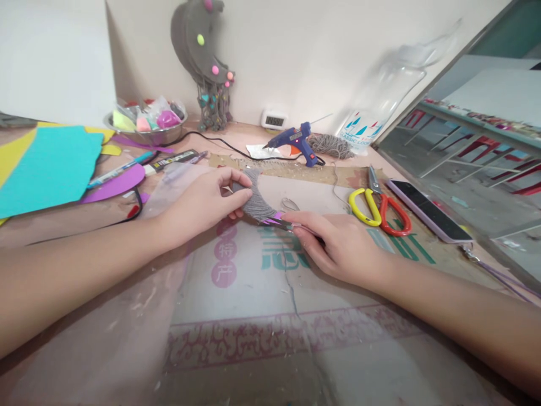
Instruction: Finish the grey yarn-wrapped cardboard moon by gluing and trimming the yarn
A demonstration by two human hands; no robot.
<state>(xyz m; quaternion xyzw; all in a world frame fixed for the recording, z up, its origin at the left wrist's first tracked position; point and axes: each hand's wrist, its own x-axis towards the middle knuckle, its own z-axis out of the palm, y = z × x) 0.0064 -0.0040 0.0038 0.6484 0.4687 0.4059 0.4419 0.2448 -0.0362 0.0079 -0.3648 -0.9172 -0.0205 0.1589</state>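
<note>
My left hand (220, 194) pinches a small curved piece wrapped in grey yarn (258, 203) between thumb and fingers, above the middle of the work surface. At its lower right end a bit of purple (276, 216) shows. My right hand (338, 242) is closed around slim dark tweezers (279, 224), whose tips point left and meet that purple end. Much of the tweezers is hidden by my fingers. A loose loop of grey yarn (289, 204) lies just behind the tips.
Behind are a blue glue gun (298, 141), a grey yarn bundle (332, 146), a timer (274, 119) and a decorated grey moon (190, 48). Scissors (378, 206) and a phone (429, 210) lie right. Left are teal felt (51, 166), pens (122, 169) and a metal bowl (147, 135).
</note>
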